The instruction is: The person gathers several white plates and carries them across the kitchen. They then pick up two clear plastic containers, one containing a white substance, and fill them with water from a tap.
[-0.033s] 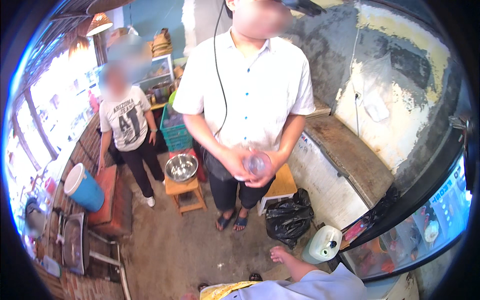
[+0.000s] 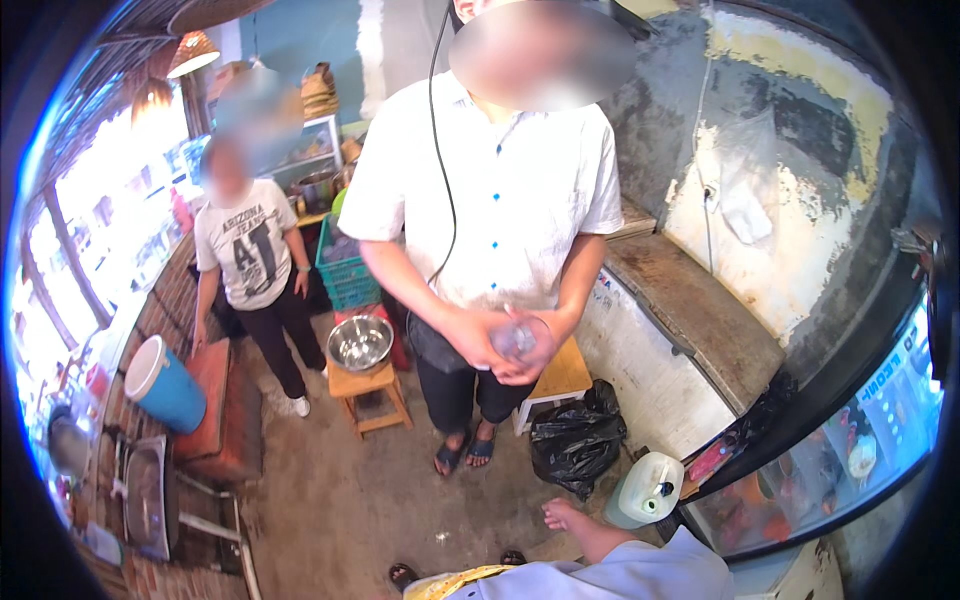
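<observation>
My right hand (image 2: pixel 560 514) hangs low at the end of a bare forearm from a lavender sleeve (image 2: pixel 650 570). Its fingers look loosely apart, with nothing visible in them. The closest object is a pale plastic jerrycan (image 2: pixel 645 488) with a dark cap, to the right of the hand and apart from it. My left hand is out of view. Facing me, a person in a white shirt (image 2: pixel 495 210) clasps a clear cup (image 2: pixel 516 342) in both hands. Yellow patterned cloth (image 2: pixel 455 583) shows at my front.
A black plastic bag (image 2: pixel 578 440) lies beside a wooden stool (image 2: pixel 565 372). Another stool (image 2: pixel 370 385) bears a steel bowl (image 2: pixel 360 342). On the left are a sink (image 2: pixel 148 495), a blue bucket (image 2: pixel 165 385) and another person (image 2: pixel 255 250). A chest freezer (image 2: pixel 650 350) and a display case (image 2: pixel 830 470) stand right.
The view has shifted slightly. The facing person's hands and the cup sit a little lower and to the right. A bit of pink at the lower edge is gone from view.
</observation>
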`<state>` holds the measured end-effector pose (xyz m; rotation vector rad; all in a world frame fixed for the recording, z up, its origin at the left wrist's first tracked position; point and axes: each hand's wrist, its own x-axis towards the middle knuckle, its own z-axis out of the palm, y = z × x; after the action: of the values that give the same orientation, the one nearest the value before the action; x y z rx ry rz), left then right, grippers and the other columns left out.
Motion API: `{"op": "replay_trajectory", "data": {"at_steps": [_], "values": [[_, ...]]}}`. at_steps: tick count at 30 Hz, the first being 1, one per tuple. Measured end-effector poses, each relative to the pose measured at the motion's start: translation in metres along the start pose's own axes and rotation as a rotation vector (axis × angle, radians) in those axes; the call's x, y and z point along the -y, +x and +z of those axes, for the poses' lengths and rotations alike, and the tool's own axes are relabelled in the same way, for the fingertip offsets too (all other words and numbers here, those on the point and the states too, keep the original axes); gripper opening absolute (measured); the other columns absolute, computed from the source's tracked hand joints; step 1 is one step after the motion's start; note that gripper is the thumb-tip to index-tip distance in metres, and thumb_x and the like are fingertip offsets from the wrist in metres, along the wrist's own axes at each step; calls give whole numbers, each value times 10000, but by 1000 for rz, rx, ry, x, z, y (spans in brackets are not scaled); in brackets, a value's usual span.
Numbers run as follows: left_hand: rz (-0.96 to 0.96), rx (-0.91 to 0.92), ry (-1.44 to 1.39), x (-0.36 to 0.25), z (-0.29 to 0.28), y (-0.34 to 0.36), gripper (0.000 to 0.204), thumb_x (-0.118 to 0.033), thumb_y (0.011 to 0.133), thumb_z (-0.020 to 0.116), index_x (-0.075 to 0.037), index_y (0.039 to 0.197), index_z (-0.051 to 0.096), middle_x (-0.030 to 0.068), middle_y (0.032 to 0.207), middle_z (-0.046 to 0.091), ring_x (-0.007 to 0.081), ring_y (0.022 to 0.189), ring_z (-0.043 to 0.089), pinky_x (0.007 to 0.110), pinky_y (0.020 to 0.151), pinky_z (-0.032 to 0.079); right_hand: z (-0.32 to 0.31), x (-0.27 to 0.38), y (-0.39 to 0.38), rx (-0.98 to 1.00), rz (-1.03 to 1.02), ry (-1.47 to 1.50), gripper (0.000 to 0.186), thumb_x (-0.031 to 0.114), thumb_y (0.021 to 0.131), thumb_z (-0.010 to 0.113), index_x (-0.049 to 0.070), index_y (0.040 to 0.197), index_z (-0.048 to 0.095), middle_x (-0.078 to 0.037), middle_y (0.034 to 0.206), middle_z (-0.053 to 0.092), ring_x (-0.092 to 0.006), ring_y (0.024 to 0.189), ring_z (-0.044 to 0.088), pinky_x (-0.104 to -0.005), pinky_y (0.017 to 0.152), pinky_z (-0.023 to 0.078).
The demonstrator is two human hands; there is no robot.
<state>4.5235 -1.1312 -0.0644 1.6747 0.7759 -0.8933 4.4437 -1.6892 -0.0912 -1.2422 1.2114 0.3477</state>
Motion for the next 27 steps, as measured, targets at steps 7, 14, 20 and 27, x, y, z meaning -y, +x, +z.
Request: {"op": "replay_trajectory", "data": {"at_steps": [7,14,20,27], "values": [[-14,77,123,-50,-83,66,98,-224,941,561,-139,979,590,28,789,635,165,629,631,336,526,507,37,-99,0,-18,54,370,203,285,874,672,149,1019,631,-45,844,621,-210,669,600,-378,565,518],[-70,113,187,-84,-227,104,160,-212,958,529,-139,1097,562,25,825,634,165,650,632,340,554,519,178,-71,-55,-209,203,139,184,255,834,700,128,769,585,-2,540,453,-159,453,439,-362,431,336],[-97,131,154,-154,-246,162,237,-201,973,503,-138,1199,538,23,856,633,164,668,633,345,578,529,248,-12,-68,-280,158,78,305,253,860,687,90,1109,619,-82,800,595,-200,659,580,-406,561,521],[134,163,303,-272,-194,194,230,-230,967,547,-149,1183,545,45,923,638,172,678,643,348,598,544,267,-71,5,-65,4,522,392,228,847,687,152,1223,604,-102,892,609,-223,744,608,-408,562,509]]}}
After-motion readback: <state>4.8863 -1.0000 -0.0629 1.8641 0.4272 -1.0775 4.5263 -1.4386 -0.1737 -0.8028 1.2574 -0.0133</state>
